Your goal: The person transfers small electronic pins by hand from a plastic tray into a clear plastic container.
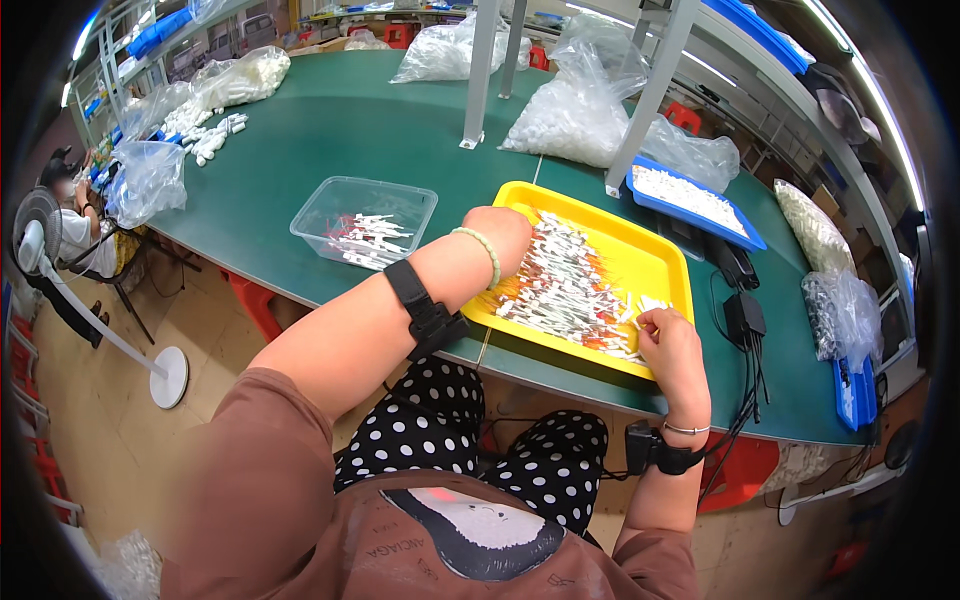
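Observation:
A yellow tray (pixel 648 262) lies on the table in front of me, heaped with thin white-tipped sticks (pixel 565 290) with orange and red parts among them. My left hand (pixel 503 238) is curled over the tray's left side; its fingertips are hidden behind the back of the hand. At the near right corner, my right hand (pixel 672 345) has thumb and fingers pinched together beside some small white pieces (pixel 652 303). What sits in that pinch is too small to make out. Left of the tray, a clear plastic box (pixel 312 218) holds more white sticks (pixel 372 240), some with red.
Behind the tray's right end rests a blue tray (pixel 752 238) of white pieces. Metal posts (pixel 482 75) rise from the green table (pixel 270 130). Clear bags of white parts (pixel 575 120) stand behind. Black cables (pixel 748 370) hang over the right edge. A fan (pixel 40 230) and a seated person are far left.

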The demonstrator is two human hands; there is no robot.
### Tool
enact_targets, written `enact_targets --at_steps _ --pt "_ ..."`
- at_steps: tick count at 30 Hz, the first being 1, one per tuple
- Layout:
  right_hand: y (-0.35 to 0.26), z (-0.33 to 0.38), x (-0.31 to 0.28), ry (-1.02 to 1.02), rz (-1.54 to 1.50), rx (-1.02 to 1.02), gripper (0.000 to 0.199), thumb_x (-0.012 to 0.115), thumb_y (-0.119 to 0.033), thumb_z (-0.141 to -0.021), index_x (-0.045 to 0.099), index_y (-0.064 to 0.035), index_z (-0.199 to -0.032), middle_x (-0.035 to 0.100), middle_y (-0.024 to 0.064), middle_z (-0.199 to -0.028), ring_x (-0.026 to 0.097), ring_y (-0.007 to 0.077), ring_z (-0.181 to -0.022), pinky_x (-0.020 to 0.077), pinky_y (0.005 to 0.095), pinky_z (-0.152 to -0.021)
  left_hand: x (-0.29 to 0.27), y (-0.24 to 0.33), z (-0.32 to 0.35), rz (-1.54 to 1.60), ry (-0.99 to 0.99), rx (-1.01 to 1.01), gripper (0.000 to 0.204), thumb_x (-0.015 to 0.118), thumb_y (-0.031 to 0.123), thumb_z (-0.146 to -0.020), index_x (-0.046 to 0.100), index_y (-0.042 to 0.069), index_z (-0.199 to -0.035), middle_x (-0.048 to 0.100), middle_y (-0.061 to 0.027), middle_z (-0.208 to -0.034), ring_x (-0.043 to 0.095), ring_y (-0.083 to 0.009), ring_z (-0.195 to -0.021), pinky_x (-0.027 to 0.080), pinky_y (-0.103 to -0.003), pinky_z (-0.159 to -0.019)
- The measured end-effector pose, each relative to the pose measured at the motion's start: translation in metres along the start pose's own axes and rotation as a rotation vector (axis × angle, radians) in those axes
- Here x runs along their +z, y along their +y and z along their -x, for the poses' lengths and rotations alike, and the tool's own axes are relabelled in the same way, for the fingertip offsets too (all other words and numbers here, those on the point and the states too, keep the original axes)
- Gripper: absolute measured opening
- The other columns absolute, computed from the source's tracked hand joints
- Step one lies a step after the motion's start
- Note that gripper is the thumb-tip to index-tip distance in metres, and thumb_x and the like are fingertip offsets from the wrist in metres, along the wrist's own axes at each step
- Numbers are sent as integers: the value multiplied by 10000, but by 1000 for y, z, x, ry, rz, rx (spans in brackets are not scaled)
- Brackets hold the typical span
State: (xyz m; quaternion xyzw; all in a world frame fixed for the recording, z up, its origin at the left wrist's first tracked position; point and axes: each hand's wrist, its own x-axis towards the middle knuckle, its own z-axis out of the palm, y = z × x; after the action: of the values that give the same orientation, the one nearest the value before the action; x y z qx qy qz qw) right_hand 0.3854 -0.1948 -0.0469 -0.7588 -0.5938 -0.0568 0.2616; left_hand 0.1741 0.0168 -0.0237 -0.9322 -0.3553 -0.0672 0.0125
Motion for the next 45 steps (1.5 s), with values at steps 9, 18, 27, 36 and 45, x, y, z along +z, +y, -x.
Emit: enact_targets --at_steps 9,18,27,36,45 --pt "1 2 3 25 -71 69 69 655 -29 -826 625 24 -859 666 198 -847 657 358 -793 525 414 -720 -2 7 0 -6 -137 -27 181 696 146 -764 740 42 -906 728 -167 -943 708 -326 -892 565 -414 -789" --pt "3 3 4 60 -184 49 84 657 -20 -834 608 36 -873 631 128 -740 559 190 -606 478 315 -595 -4 4 -2 -21 -93 -43 267 747 241 -768 731 46 -951 728 -154 -940 702 -326 -904 558 -419 -808" --pt "5 5 7 83 -236 61 113 673 -25 -839 638 40 -925 635 114 -742 544 156 -612 475 290 -599 -20 -3 7 76 -195 -34 285 727 196 -777 698 65 -1028 711 -160 -993 670 -329 -985 531 -418 -863" --pt "3 6 5 97 -270 57 89 669 -13 -853 631 40 -914 636 90 -768 538 136 -629 471 273 -610 -8 -17 24 301 193 295 237 643 58 -786 706 82 -1013 652 -129 -1069 631 -320 -1021 511 -418 -887" --pt "0 5 4 113 -268 58 81 661 -9 -853 629 42 -907 629 94 -768 540 147 -638 468 277 -617 -9 -12 24 398 68 225 193 639 100 -845 702 85 -1027 684 -104 -898 646 -322 -957 524 -402 -853"
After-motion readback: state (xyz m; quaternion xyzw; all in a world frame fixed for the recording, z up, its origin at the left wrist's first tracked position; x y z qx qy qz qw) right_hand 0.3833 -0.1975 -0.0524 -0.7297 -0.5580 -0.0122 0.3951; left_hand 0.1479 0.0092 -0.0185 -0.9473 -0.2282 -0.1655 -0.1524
